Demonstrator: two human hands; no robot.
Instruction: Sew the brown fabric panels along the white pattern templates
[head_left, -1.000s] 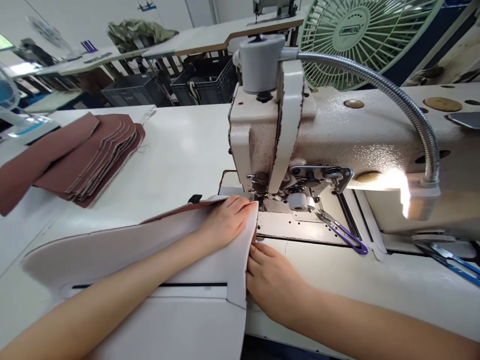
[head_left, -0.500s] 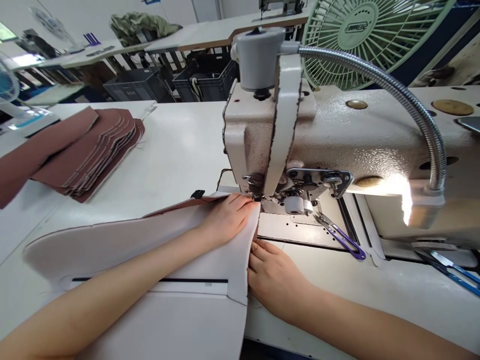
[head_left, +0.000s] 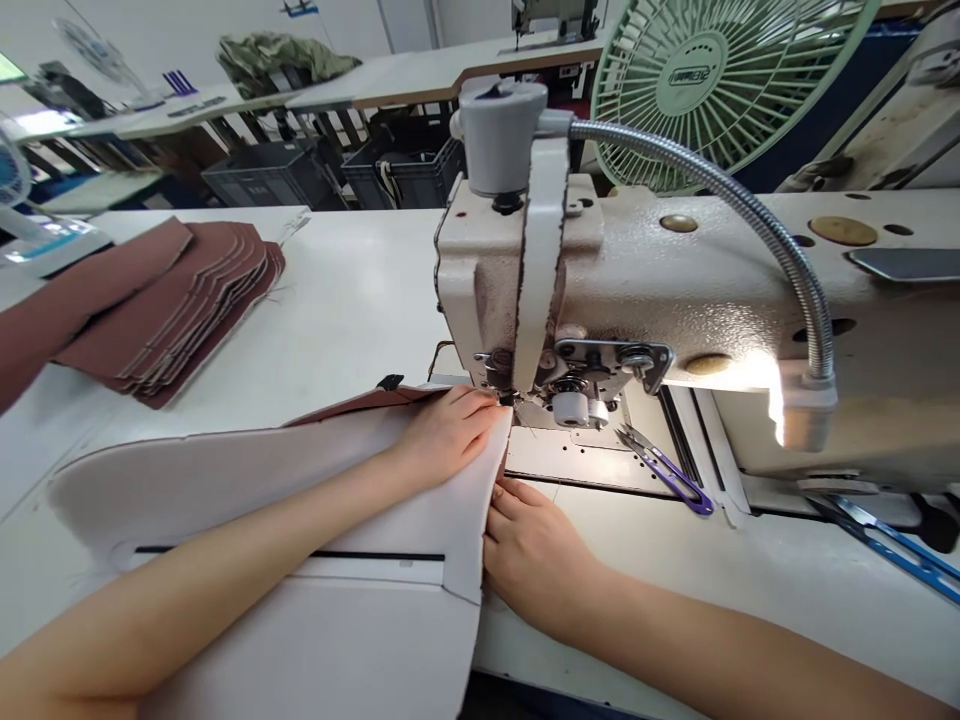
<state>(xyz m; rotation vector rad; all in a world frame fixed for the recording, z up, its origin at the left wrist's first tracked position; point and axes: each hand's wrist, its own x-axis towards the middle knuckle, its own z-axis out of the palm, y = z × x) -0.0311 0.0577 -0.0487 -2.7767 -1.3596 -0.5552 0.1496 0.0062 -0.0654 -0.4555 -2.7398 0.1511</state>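
A white-backed padded fabric panel [head_left: 360, 640] with a reddish-brown face lies on the sewing machine table, its right edge running up to the needle area of the sewing machine [head_left: 480, 270]. My left hand [head_left: 442, 435] rests on top of the panel, fingers stretched forward and pressing it down close beside the presser foot. Lower along the same edge, my right hand [head_left: 536, 550] has its fingers curled at the fabric, with the fingertips partly hidden. A black strip [head_left: 375, 555] crosses the panel's white backing under my left forearm.
Purple thread snips [head_left: 667, 470] lie right of the needle area, and blue-handled scissors [head_left: 892, 545] farther right. A stack of brown fabric pieces [head_left: 180, 300] sits at left. A green fan [head_left: 697, 80] stands behind the machine, with grey crates [head_left: 262, 175] beyond the table.
The whole view has shifted slightly, so the machine appears a little lower and farther left. Both hands keep nearly the same places on the panel.
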